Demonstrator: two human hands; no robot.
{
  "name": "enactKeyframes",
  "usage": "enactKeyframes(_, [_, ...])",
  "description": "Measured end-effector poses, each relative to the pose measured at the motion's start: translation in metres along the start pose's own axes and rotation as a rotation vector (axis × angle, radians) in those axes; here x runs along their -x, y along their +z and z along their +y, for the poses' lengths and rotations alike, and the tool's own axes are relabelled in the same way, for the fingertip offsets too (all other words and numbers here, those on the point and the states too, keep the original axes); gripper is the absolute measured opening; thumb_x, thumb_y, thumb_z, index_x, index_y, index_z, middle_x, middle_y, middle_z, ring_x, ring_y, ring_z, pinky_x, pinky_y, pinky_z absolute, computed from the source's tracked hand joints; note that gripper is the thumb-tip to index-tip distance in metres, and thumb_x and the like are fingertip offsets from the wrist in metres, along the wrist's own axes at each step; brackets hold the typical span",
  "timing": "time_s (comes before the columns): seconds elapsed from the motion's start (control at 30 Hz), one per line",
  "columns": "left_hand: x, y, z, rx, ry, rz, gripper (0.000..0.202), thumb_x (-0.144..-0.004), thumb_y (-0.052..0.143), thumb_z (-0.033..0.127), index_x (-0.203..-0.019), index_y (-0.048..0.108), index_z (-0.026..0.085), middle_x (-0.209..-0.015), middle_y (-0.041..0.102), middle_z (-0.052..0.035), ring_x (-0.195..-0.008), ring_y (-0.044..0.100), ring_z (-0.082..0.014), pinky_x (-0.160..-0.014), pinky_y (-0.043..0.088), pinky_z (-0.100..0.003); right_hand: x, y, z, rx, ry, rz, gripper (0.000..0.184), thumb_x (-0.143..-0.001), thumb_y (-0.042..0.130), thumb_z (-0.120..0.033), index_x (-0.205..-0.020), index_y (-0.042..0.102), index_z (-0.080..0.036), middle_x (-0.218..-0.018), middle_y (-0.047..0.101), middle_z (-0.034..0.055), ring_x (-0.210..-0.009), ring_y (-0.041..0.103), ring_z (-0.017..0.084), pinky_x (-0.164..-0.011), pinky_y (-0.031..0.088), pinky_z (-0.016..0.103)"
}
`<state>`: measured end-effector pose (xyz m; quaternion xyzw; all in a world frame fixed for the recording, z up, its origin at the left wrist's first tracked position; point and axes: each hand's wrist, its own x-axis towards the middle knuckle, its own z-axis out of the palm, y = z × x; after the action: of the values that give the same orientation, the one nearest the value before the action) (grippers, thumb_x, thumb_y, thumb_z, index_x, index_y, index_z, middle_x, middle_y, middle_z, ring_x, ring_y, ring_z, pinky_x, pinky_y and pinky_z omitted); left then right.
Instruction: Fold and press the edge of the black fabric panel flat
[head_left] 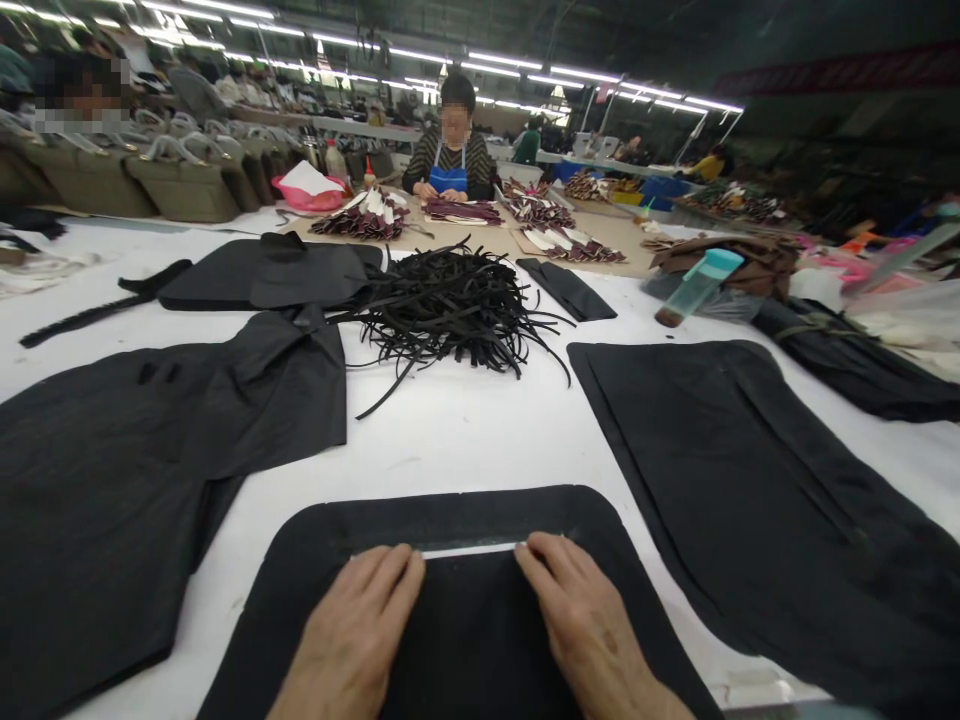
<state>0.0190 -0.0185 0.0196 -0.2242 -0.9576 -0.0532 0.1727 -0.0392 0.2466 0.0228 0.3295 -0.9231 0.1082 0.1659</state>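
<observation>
A black sheet-like panel (480, 640) with a straight edge lies on a larger black panel with rounded corners (450, 505), right in front of me. Between my hands a thin white strip (472, 550) shows along that edge. My left hand (360, 620) grips the edge at the strip's left end, its fingers close together and bent. At the right end my right hand (581, 620) does likewise, fingertips on the edge. Both thumbs are mostly hidden. Beyond the panel is a tangled heap of thin black straps (450, 305).
Black pieces (112, 480) lie at left, and a stack of black panels (750, 480) at right, on the white table (465, 430). A teal-capped container (697, 285) rests behind. Across the table a person in a blue apron (450, 150) works near maroon bundles (461, 210). Olive bags (180, 185) stand far left.
</observation>
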Motion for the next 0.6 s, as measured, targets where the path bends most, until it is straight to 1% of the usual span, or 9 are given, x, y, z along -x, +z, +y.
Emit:
enactKeyframes(0.03, [-0.011, 0.004, 0.014, 0.002, 0.008, -0.05, 0.06, -0.073, 0.033, -0.004, -0.128, 0.045, 0.016, -0.12, 0.059, -0.0061, -0.107, 0.053, -0.0205, -0.093, 0.045, -0.031, -0.002, 0.004, -0.009, -0.004, -0.031, 0.01, 0.039, -0.086, 0.032, -0.002, -0.111, 0.057, -0.016, -0.104, 0.06, 0.0085, -0.092, 0.056, 0.023, -0.08, 0.052, 0.035])
enactKeyframes(0.07, [-0.02, 0.01, 0.026, 0.01, 0.018, -0.129, 0.06, -0.073, 0.035, -0.004, -0.129, 0.045, 0.016, -0.121, 0.058, -0.0065, -0.107, 0.053, -0.0219, -0.093, 0.045, -0.033, -0.003, 0.008, -0.015, -0.001, -0.053, 0.021, 0.04, -0.084, 0.032, -0.002, -0.111, 0.058, -0.016, -0.103, 0.061, 0.0079, -0.092, 0.056, 0.024, -0.08, 0.052, 0.036])
enactKeyframes(0.1, [-0.028, 0.015, 0.036, 0.008, 0.02, -0.164, 0.057, -0.073, 0.036, -0.003, -0.126, 0.047, 0.014, -0.12, 0.059, -0.0075, -0.105, 0.055, -0.0232, -0.091, 0.047, -0.035, -0.003, 0.011, -0.019, 0.005, -0.065, 0.033, 0.04, -0.083, 0.033, -0.001, -0.112, 0.058, -0.015, -0.101, 0.061, 0.0078, -0.092, 0.056, 0.024, -0.08, 0.052, 0.036])
enactKeyframes(0.13, [-0.033, 0.019, 0.043, 0.006, 0.019, -0.194, 0.054, -0.074, 0.038, -0.001, -0.125, 0.048, 0.013, -0.12, 0.059, -0.0088, -0.104, 0.055, -0.0246, -0.09, 0.048, -0.037, -0.001, 0.014, -0.02, 0.008, -0.072, 0.035, 0.04, -0.082, 0.034, -0.001, -0.112, 0.057, -0.013, -0.1, 0.062, 0.008, -0.091, 0.056, 0.024, -0.08, 0.052, 0.036])
enactKeyframes(0.2, [-0.038, 0.025, 0.05, 0.01, 0.014, -0.235, 0.051, -0.076, 0.039, 0.0, -0.124, 0.048, 0.012, -0.121, 0.059, -0.0103, -0.104, 0.055, -0.0257, -0.09, 0.048, -0.038, 0.003, 0.015, -0.016, 0.005, -0.077, 0.003, 0.042, -0.08, 0.036, 0.001, -0.114, 0.056, -0.011, -0.1, 0.062, 0.0088, -0.092, 0.056, 0.025, -0.08, 0.053, 0.036])
enactKeyframes(0.27, [-0.039, 0.026, 0.05, 0.026, 0.0, -0.261, 0.05, -0.078, 0.04, 0.0, -0.126, 0.046, 0.012, -0.123, 0.057, -0.0108, -0.106, 0.053, -0.0256, -0.092, 0.046, -0.039, 0.007, 0.012, -0.009, 0.006, -0.077, -0.032, 0.044, -0.078, 0.037, 0.003, -0.116, 0.055, -0.011, -0.102, 0.061, 0.0092, -0.093, 0.056, 0.024, -0.08, 0.053, 0.034])
enactKeyframes(0.4, [-0.037, 0.023, 0.045, 0.077, -0.008, -0.259, 0.047, -0.081, 0.042, 0.002, -0.127, 0.045, 0.011, -0.123, 0.056, -0.0132, -0.106, 0.053, -0.0267, -0.091, 0.045, -0.041, 0.009, 0.007, 0.0, 0.021, -0.085, -0.059, 0.047, -0.076, 0.037, 0.004, -0.117, 0.054, -0.013, -0.102, 0.061, 0.0091, -0.094, 0.057, 0.023, -0.081, 0.053, 0.033])
enactKeyframes(0.5, [-0.033, 0.02, 0.043, 0.129, -0.031, -0.238, 0.045, -0.081, 0.044, 0.003, -0.125, 0.046, 0.009, -0.12, 0.057, -0.014, -0.105, 0.052, -0.027, -0.092, 0.046, -0.04, 0.009, 0.004, 0.005, 0.087, -0.13, -0.032, 0.045, -0.074, 0.038, 0.004, -0.112, 0.056, -0.013, -0.099, 0.062, 0.0095, -0.09, 0.058, 0.023, -0.078, 0.055, 0.031])
enactKeyframes(0.6, [-0.027, 0.017, 0.036, 0.176, -0.047, -0.193, 0.042, -0.081, 0.045, 0.004, -0.123, 0.047, 0.007, -0.117, 0.057, -0.0148, -0.105, 0.052, -0.0263, -0.092, 0.046, -0.038, 0.01, 0.003, 0.017, 0.172, -0.219, 0.027, 0.044, -0.071, 0.038, 0.003, -0.108, 0.057, -0.013, -0.096, 0.063, 0.0097, -0.088, 0.059, 0.022, -0.073, 0.055, 0.029])
